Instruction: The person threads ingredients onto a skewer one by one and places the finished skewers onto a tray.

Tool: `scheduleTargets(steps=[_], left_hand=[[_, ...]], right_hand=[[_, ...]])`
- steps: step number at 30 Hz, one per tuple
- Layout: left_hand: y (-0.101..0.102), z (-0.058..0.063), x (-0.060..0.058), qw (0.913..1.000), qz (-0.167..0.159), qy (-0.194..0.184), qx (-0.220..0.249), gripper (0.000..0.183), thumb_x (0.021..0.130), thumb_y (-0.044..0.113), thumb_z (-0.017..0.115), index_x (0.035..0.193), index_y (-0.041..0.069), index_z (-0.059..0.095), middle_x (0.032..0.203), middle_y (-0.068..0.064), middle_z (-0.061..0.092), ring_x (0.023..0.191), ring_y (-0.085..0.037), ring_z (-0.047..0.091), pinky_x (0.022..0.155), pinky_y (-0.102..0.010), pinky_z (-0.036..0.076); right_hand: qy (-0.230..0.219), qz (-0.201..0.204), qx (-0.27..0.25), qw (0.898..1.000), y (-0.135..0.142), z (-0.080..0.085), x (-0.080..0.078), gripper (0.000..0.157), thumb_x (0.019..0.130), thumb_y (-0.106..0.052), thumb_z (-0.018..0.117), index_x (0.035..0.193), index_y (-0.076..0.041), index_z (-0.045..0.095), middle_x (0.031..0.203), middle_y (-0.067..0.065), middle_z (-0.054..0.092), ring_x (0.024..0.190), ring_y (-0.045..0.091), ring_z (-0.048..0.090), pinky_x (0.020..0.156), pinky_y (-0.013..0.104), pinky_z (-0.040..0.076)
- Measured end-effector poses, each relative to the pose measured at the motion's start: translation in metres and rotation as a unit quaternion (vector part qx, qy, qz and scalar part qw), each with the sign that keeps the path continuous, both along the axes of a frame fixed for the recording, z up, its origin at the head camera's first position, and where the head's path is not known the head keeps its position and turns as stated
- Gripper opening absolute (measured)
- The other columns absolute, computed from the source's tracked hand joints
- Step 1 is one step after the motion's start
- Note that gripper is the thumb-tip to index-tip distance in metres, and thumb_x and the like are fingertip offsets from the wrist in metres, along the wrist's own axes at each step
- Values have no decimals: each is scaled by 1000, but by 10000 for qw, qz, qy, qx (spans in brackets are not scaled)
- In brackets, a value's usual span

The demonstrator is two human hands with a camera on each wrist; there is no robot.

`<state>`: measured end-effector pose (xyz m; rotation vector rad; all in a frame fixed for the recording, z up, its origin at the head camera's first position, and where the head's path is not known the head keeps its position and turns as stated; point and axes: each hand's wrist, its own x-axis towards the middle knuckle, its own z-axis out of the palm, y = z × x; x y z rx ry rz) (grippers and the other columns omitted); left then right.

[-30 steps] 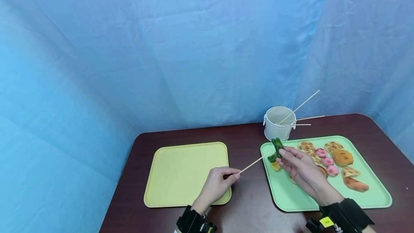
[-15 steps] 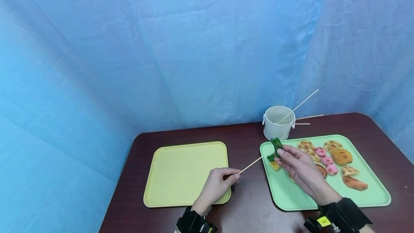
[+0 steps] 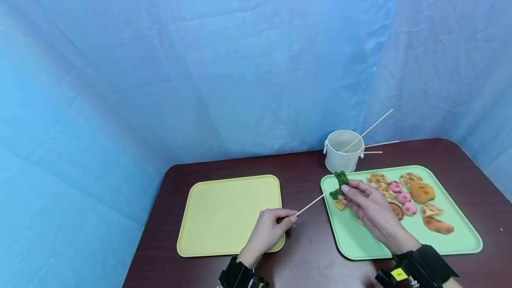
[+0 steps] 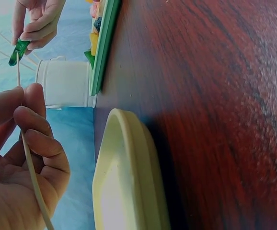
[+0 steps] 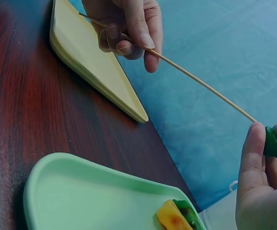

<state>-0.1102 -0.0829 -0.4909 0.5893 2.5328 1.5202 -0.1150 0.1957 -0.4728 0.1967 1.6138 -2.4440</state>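
Note:
My left hand (image 3: 264,231) pinches a thin wooden skewer (image 3: 311,204) between thumb and fingers. The skewer slants up to the right. In my right hand (image 3: 374,212), thumb and fingertips pinch a curved piece of green pepper (image 3: 342,179) above the left end of the green tray (image 3: 360,247). From the right wrist, the skewer's far end meets the green pepper (image 5: 274,143) at the fingertips; how deep it goes is hidden. A second green piece (image 3: 334,194) and a yellow piece (image 3: 339,204) lie on the tray below.
On the green tray sit pink rounds (image 3: 403,197), waffle-like slices (image 3: 377,179), an orange-brown piece (image 3: 422,193) and a brown wedge (image 3: 438,225). A white bucket (image 3: 340,161) with several skewers stands behind. A yellow tray (image 3: 224,219) lies left, partly under my left hand.

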Motion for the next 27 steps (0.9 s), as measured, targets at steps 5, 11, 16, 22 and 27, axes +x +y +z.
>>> scheduleTargets(steps=[5,11,16,22,27], left_hand=[[0,-2,1,10000,21,82,-44,24,92,22,64,105,6,76,78,4,71,66,-6,63,59,-19,48],[0,-3,1,9998,66,165,-86,23,91,23,65,104,8,77,75,4,70,59,-6,60,52,-18,45],[0,-3,1,9998,149,117,-93,22,91,24,65,103,9,77,72,2,70,54,-5,57,47,-17,42],[3,-5,2,9996,252,93,-80,22,90,27,66,97,9,78,68,2,68,51,1,49,47,-16,39],[5,-6,3,9992,349,155,-109,22,89,30,67,88,11,78,61,12,60,49,0,43,46,-16,35]], right_hand=[[66,22,276,9996,-1,0,1,36,93,-20,63,120,-2,48,107,5,60,93,12,64,87,29,50],[355,-20,1072,9936,-5,-3,3,47,93,-22,64,125,6,44,103,6,62,90,16,65,84,30,52],[331,24,1842,9823,-7,-3,2,62,93,-31,63,134,9,40,109,10,62,93,20,64,82,29,53],[301,47,2164,9758,-8,-3,1,64,93,-41,58,135,6,44,111,8,63,95,23,62,81,30,53],[371,3,1831,9824,-8,-2,0,63,97,-46,49,132,6,45,108,1,64,92,17,62,80,31,53]])
